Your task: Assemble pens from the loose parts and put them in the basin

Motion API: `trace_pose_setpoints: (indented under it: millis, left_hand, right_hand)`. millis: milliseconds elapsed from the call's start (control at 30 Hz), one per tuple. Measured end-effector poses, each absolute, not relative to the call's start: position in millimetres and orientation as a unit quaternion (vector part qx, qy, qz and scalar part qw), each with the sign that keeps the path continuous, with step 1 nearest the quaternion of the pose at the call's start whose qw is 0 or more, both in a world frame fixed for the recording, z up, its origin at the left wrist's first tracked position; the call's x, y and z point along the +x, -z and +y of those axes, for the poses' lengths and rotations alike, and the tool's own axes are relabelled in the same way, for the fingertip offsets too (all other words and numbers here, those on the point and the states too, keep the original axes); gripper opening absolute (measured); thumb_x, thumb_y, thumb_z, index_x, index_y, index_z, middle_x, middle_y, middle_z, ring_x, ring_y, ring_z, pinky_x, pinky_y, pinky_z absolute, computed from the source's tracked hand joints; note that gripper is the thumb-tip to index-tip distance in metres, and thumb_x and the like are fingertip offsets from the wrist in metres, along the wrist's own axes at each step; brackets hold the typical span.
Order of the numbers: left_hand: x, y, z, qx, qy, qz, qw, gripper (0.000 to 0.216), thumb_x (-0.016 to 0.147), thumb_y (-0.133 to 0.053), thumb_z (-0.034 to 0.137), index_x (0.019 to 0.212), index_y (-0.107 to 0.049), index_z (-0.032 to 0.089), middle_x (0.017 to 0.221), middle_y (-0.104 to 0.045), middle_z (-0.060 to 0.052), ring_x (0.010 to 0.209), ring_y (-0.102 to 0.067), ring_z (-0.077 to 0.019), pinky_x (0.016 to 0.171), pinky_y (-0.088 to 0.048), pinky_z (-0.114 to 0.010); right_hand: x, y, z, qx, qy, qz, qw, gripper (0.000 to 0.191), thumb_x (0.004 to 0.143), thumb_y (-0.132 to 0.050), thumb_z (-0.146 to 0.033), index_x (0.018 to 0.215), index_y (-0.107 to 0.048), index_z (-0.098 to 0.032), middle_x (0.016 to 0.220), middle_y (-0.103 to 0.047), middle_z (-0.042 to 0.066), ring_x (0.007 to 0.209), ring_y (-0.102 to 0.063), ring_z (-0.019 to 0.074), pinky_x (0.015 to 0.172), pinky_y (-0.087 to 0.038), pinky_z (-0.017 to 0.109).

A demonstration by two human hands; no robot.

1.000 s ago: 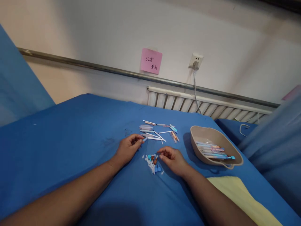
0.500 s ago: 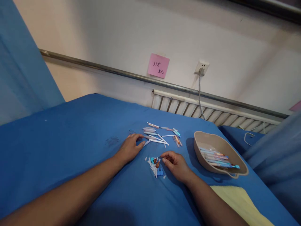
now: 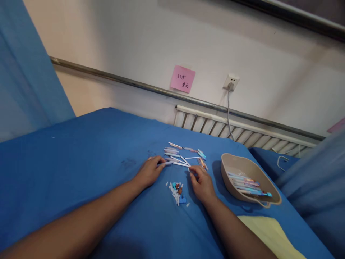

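My left hand (image 3: 151, 171) is closed, with thumb and fingers pinching a pale pen barrel (image 3: 168, 163) that lies almost level. My right hand (image 3: 202, 183) reaches to the near right end of the loose parts, its thumb and forefinger closed at a small white pen tip (image 3: 188, 169). Beyond the hands lie several pale pen barrels (image 3: 171, 150), thin white refills (image 3: 181, 164), orange barrels (image 3: 202, 163) and turquoise ones (image 3: 201, 154). Between my forearms sits a small pile of white tips (image 3: 174, 194) with blue pieces (image 3: 182, 199) and brown pieces (image 3: 179, 191).
A beige basket (image 3: 225, 165) with several pens (image 3: 248, 183) stands to the right on the blue cloth (image 3: 94, 154). In front of it lies a yellow cloth (image 3: 265, 230). Behind the table are a radiator (image 3: 202, 124) and a plugged-in cable (image 3: 229, 111).
My right hand has moved away from the small pile, up to the end of the refills. My left hand has raised the pale barrel from a slant to nearly level.
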State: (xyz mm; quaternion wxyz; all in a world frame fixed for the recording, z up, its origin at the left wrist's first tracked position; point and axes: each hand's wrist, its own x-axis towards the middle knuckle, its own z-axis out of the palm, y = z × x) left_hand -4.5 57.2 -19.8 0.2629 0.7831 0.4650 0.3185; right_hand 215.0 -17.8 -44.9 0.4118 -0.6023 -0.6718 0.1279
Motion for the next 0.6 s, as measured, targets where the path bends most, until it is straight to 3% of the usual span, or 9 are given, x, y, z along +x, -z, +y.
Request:
trace_pose_setpoints:
  millis: [133,333,600]
  left_hand:
    - [-6,25,67,0.710,-0.388,0.494,0.319,0.025,0.076,-0.052,0.041,0.083,-0.062,0.019,0.077,-0.064,-0.001,0.072,-0.057,-0.0192,0.066,-0.042,-0.028]
    - [-3,24,71,0.592,-0.471,0.481,0.443,0.029,0.069,-0.059,0.042,0.081,-0.055,0.017,0.076,-0.066,-0.003,0.067,-0.059,-0.0156,0.061,-0.045,-0.025]
    - [-2,21,69,0.571,-0.470,0.483,0.469,0.034,0.065,-0.062,0.044,0.082,-0.056,0.016,0.073,-0.066,-0.003,0.059,-0.057,-0.0133,0.055,-0.044,-0.025]
  right_hand:
    - [208,40,-1,-0.602,-0.064,-0.725,0.328,0.030,0.082,-0.048,-0.016,0.110,-0.059,-0.020,0.109,-0.061,0.006,0.104,-0.051,0.0206,0.093,-0.036,0.035]
    - [205,39,4,-0.610,-0.054,-0.742,0.274,0.024,0.082,-0.049,-0.015,0.102,-0.061,-0.021,0.100,-0.063,0.006,0.097,-0.053,0.0207,0.086,-0.038,0.031]
    - [206,35,-4,-0.613,-0.042,-0.757,0.224,0.017,0.085,-0.047,-0.018,0.091,-0.062,-0.022,0.090,-0.063,0.005,0.088,-0.054,0.0197,0.080,-0.037,0.029]
